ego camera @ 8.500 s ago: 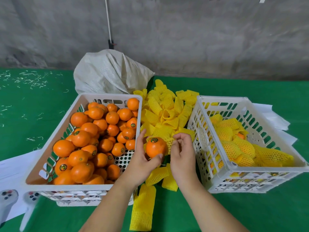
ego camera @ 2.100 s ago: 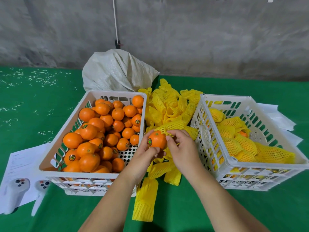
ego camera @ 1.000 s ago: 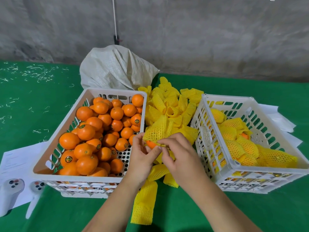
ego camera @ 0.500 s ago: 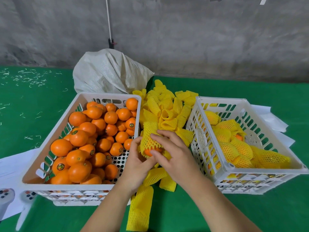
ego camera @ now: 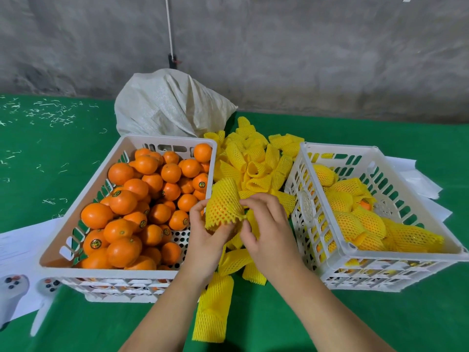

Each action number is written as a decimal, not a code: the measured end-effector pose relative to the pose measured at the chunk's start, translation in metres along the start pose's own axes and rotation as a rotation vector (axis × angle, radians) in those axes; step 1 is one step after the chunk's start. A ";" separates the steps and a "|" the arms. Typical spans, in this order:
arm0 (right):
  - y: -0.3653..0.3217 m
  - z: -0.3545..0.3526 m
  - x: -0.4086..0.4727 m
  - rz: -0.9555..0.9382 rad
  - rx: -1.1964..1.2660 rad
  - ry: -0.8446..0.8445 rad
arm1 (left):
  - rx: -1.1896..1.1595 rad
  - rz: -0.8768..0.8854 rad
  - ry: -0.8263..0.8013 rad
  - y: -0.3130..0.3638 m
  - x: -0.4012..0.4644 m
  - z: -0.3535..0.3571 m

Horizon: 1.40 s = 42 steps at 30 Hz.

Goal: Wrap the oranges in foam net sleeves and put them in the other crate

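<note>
Hands [ego camera: 208, 240] [ego camera: 269, 232] are clamped on a half-sleeved orange [ego camera: 223, 207]; few are wrapped in the right crate [ego camera: 396, 255], many left in the left crate [ego camera: 83, 271].

Left crate [ego camera: 76, 246]: on the surface [ego camera: 304, 326], left of centre, with loose oranges [ego camera: 142, 199] in it.
Right crate [ego camera: 375, 257]: on the surface, right of centre, with wrapped oranges [ego camera: 355, 222] in it.
Sleeve pile [ego camera: 253, 161]: between the two crates, running toward the near edge.
Sack [ego camera: 167, 105]: behind the left crate.
Hands: left hand [ego camera: 208, 240] and right hand [ego camera: 269, 229] between the crates, over the pile, both on a sleeved orange [ego camera: 223, 207].
Papers [ego camera: 20, 240]: under the left crate's left side.
Controllers [ego camera: 12, 290]: on the papers, at the near left.
</note>
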State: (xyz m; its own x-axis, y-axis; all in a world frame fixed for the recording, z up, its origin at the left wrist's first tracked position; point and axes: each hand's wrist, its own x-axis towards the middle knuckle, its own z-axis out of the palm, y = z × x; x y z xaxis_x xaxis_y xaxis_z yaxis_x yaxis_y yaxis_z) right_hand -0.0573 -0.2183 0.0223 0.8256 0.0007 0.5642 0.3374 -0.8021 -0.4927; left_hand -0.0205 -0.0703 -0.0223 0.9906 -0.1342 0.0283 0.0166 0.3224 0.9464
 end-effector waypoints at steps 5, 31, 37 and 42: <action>0.000 0.003 -0.002 0.133 0.097 -0.170 | -0.023 -0.081 -0.190 -0.001 0.001 -0.008; 0.063 -0.038 0.022 0.671 0.451 0.022 | 0.502 0.122 -0.226 0.005 0.017 0.004; 0.147 -0.091 0.080 0.802 0.136 0.151 | 0.567 0.074 -0.182 0.002 0.040 0.003; 0.163 -0.079 0.067 0.805 0.016 -0.034 | 0.451 0.072 -0.146 -0.004 0.034 -0.002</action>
State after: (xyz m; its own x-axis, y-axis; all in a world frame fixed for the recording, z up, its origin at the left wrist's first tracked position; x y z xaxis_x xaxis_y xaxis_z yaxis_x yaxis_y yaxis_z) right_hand 0.0170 -0.3958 0.0322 0.8314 -0.5555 0.0110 -0.3610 -0.5552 -0.7493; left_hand 0.0135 -0.0743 -0.0253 0.9571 -0.2669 0.1129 -0.1436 -0.0987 0.9847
